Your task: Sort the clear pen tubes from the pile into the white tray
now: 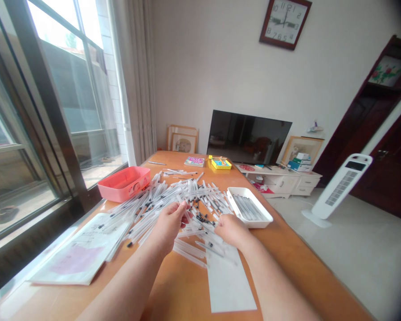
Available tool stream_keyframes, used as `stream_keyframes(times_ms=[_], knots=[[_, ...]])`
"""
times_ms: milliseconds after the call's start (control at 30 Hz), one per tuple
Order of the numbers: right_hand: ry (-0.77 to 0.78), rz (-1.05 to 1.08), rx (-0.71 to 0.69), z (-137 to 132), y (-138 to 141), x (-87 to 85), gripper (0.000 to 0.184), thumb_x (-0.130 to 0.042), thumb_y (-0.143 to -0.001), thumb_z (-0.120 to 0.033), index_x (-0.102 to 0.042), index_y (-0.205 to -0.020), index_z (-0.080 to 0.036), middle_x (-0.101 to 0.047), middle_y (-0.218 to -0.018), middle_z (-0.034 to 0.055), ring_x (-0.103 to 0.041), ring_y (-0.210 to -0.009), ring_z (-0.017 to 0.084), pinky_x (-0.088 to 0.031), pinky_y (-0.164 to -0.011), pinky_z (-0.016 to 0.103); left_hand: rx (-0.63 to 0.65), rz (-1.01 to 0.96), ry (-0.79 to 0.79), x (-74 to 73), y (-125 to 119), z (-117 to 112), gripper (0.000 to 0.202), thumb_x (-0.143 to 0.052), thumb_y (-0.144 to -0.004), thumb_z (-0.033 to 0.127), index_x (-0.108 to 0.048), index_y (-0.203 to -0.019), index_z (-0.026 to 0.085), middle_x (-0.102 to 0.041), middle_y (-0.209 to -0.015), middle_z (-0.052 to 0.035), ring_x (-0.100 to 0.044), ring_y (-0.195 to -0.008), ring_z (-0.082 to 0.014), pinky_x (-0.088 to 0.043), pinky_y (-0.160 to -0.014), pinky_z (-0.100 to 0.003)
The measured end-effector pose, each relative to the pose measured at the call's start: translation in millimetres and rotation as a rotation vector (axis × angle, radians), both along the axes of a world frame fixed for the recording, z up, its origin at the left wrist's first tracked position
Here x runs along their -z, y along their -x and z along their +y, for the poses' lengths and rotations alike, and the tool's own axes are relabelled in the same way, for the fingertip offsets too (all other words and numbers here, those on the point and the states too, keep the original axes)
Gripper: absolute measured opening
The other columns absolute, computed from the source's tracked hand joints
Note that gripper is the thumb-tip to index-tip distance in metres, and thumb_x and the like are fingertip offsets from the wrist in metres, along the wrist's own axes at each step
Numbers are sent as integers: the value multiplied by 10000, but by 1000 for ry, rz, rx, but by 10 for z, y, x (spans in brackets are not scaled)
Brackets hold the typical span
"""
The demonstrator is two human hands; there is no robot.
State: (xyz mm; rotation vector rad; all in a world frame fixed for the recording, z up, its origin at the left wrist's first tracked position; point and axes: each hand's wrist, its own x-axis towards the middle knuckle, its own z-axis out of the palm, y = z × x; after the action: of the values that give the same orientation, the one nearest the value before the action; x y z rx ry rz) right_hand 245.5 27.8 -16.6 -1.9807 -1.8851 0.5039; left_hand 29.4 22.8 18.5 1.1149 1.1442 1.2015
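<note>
Wooden table, orange-brown, one long edge running beside a large sliding window. Beyond its far end: a flat-screen television above a low white cabinet. On the floor to the right stands a white tower fan; on the wall above hangs a dark-framed clock.

Main lot: a loose heap of clear plastic tubes, black-tipped, spread across the middle of the table, between the boxes, and spilling toward the near end.

Also on the table:
- a pad of papers near the window edge, at the near end, some tubes lying against it
- a white paper sheet toward the near end, tubes across its upper part
- a pink plastic box by the window edge
- a white tray just right of the heap, holding tubes laid side by side
- a yellow box and a small colourful book at the far end

Hands: the left hand is raised over the heap, fingers curled among the tubes — grip cannot be told. The right hand lies palm down on the tubes beside the tray, fingers hidden — grip likewise unclear.
</note>
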Motion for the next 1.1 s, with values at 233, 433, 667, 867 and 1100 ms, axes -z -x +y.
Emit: stream_keyframes(times_ms=[233,433,667,867,1100], knots=[[-55,91,-50,-49,-123,-37,142,-563,-743,-229,-524,-612,-192,-458,-533,-39,-403,-520,109,-207,-509,257,93,-2,-8,67,-8,-4,404,-613,-806,574,-661,-874,179,-673,-785,-35,-560,-626,-121,-424,-618,-260],[-79,119,-105,-93,-60,-107,128,-538,-753,-221,-516,-630,-190,-466,-557,-47,-386,-531,100,-199,-508,249,181,-74,44,160,-46,7,397,-639,-811,555,-682,-885,168,-699,-927,-76,-632,-763,-154,-473,-709,-290],[-142,180,-227,-251,159,-212,105,-588,-782,-278,-613,-725,-194,-619,-658,-17,-501,-605,120,-255,-518,236,324,-253,58,174,-89,-3,371,-671,-832,492,-696,-993,159,-694,-1011,-99,-666,-830,-174,-505,-691,-272],[-237,425,-189,-220,152,-220,191,-502,-878,-319,-635,-811,-199,-660,-714,-10,-563,-627,137,-386,-558,233,269,-464,72,118,-44,30,242,-658,-880,361,-690,-960,135,-704,-995,-98,-671,-805,-138,-545,-732,-236],[-385,600,-368,-309,257,-337,304,-578,-883,-280,-690,-1164,-248,-743,-952,16,-674,-854,188,-518,-773,298,224,-685,184,91,12,85,167,-613,-918,271,-667,-952,116,-711,-1014,-123,-695,-853,-143,-576,-771,-233]])
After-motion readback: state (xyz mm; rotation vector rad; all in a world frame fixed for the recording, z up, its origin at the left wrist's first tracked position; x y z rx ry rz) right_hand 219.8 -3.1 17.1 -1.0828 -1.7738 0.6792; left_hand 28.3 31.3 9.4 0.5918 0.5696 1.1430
